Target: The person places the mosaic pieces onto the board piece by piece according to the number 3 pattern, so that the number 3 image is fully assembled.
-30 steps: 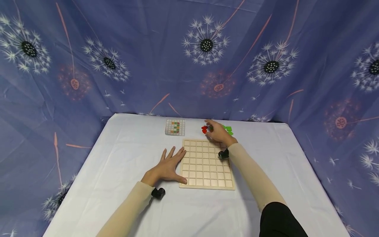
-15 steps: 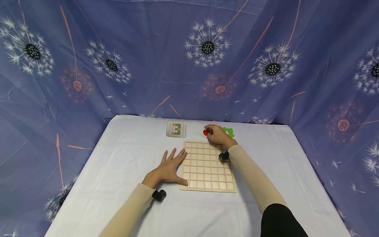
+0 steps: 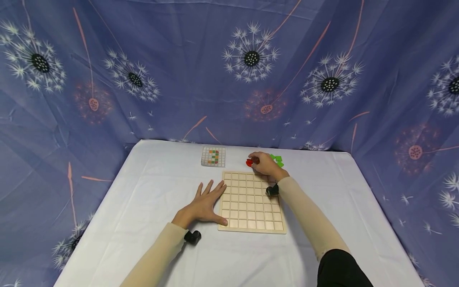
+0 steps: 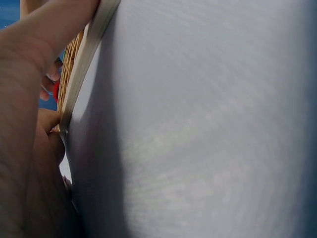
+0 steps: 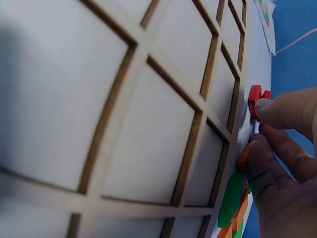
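A wooden grid board [image 3: 247, 203] lies flat on the white-covered table. My left hand [image 3: 204, 205] rests along its left edge with the fingers spread, the thumb on the near left corner. Beyond the board's far edge, my right hand [image 3: 267, 164] has its thumb and curled fingers at a small red tile [image 5: 254, 101], seemingly in a pinch; the fingers partly hide it. Another red tile [image 5: 267, 94] sits just behind. Under the same hand, orange tiles [image 5: 242, 157] and a green tile [image 5: 231, 198] show in the right wrist view.
Loose green tiles [image 3: 278, 158] lie to the right of my right hand. A pattern card [image 3: 214, 156] with coloured squares on a grid stands beyond the board's left corner. Behind the table hangs a blue dandelion-print curtain [image 3: 201, 79].
My right hand has shifted slightly at the red tiles, and their arrangement by its fingertips has altered. My left hand stays on the board's edge. The head view has tilted slightly.
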Action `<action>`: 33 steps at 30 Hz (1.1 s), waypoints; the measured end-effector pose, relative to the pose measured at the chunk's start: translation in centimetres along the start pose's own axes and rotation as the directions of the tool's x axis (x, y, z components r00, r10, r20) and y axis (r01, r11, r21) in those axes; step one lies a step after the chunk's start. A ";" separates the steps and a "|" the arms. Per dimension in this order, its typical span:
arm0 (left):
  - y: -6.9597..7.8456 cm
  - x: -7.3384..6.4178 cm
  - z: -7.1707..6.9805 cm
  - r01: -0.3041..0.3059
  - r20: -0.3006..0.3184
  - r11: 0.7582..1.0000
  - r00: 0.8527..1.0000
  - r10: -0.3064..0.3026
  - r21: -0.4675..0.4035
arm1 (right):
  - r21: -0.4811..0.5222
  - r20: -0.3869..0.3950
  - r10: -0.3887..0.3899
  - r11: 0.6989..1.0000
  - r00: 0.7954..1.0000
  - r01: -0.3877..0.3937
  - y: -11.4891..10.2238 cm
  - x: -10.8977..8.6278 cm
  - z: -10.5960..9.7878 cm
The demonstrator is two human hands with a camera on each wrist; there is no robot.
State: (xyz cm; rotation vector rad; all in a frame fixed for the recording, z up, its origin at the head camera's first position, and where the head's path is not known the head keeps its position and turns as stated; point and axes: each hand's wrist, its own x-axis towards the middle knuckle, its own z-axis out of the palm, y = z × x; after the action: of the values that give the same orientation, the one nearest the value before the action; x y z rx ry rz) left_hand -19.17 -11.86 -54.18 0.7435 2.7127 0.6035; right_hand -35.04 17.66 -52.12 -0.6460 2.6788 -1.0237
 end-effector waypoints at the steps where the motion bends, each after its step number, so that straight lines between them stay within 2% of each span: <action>1: 0.0 0.0 0.0 0.001 0.000 1.000 1.000 -0.001 0.001 | -0.001 -0.002 -0.007 1.000 1.000 0.007 0.0 0.0 0.1; 5: -0.1 0.0 0.1 0.000 -0.001 1.000 1.000 0.000 -0.003 | -0.016 -0.011 -0.034 0.999 0.999 0.033 -0.2 0.1 0.2; 24: 0.3 -0.3 0.1 -0.015 -0.019 1.000 1.000 0.015 -0.001 | 0.044 -0.033 -0.033 0.998 0.999 0.034 0.6 0.2 0.7; 33: 0.4 -0.4 -0.1 -0.015 -0.033 1.000 0.999 0.016 0.008 | 0.080 -0.015 0.008 0.997 1.000 -0.006 0.6 0.3 0.8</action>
State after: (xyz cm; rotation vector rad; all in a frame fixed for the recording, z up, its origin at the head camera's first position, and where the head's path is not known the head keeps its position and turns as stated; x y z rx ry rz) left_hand -18.71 -11.74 -53.89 0.7637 2.7437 0.6144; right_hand -35.25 17.52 -53.12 -0.6151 2.6357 -1.1327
